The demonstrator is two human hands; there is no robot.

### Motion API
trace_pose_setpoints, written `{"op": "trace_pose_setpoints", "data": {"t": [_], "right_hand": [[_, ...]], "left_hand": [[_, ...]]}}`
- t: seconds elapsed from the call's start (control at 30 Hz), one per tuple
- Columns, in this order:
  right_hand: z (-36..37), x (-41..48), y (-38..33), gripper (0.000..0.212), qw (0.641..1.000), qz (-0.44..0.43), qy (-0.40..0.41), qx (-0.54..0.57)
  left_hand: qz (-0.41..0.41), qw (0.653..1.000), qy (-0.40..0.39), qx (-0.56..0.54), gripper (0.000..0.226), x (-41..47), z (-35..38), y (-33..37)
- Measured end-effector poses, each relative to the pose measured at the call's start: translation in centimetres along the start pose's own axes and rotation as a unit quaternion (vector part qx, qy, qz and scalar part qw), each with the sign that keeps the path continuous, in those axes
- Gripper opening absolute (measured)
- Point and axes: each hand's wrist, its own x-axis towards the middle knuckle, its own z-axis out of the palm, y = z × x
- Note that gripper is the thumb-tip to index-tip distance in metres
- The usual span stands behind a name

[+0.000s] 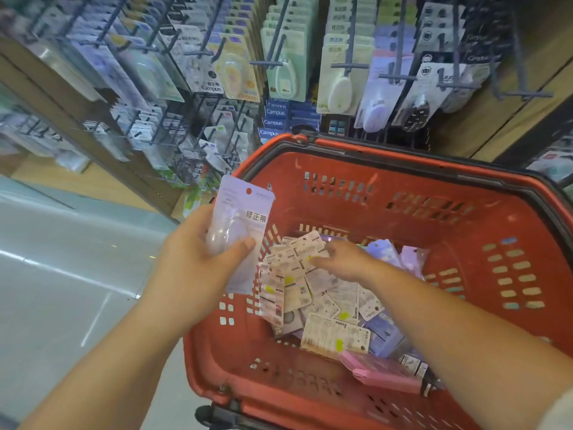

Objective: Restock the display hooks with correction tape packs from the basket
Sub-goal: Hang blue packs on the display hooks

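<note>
because the hooks jut out toward the aisle, the display rack (350, 65) fills the top of the view with rows of hanging packs, each card threaded on a hook through its punched hole. just below it is the red basket (403, 162), close to the rack, likely so stock has only a short way to travel. its floor holds a loose pile of correction tape packs (325, 305), most lying back side up, with lilac and pink ones at the edges. one lilac pack (245, 218) is out of the pile, held upright over the basket's left rim with its hang hole at the top, a pose that seems suited to sliding it onto a hook. the left hand (198, 252) grips its lower half, thumb across the front, fingers behind. the right hand (344, 262) reaches down into the pile, fingers bent onto the cards; whether it has pinched one or only sorts through them cannot be told.
</note>
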Motion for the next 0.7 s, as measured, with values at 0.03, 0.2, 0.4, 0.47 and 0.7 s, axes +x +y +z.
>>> {"op": "trace_pose_setpoints", "data": {"t": [0.03, 0.2, 0.4, 0.47, 0.7], "right_hand": [[0.8, 0.7, 0.6, 0.065, 0.999, 0.003, -0.008, -0.040], [3.6, 1.7, 1.1, 0.074, 0.987, 0.005, 0.038, -0.158], [3.6, 1.8, 1.1, 0.024, 0.984, -0.007, 0.081, -0.156], [1.8, 0.5, 1.0, 0.021, 0.991, -0.010, 0.088, -0.096], [-4.3, -8.3, -0.9, 0.013, 0.935, -0.104, 0.089, 0.327]], "left_hand": [[-0.003, 1.000, 0.005, 0.000, 0.044, -0.1, 0.0, 0.0], [-0.014, 1.000, 0.015, 0.009, 0.038, -0.3, 0.1, 0.2], [-0.015, 1.000, 0.008, 0.013, 0.037, 0.0, 0.4, 0.3], [-0.021, 1.000, 0.006, 0.002, 0.039, 0.1, 0.4, 0.2], [-0.061, 0.991, -0.002, -0.119, 0.034, 0.0, 2.1, 0.4]]}}
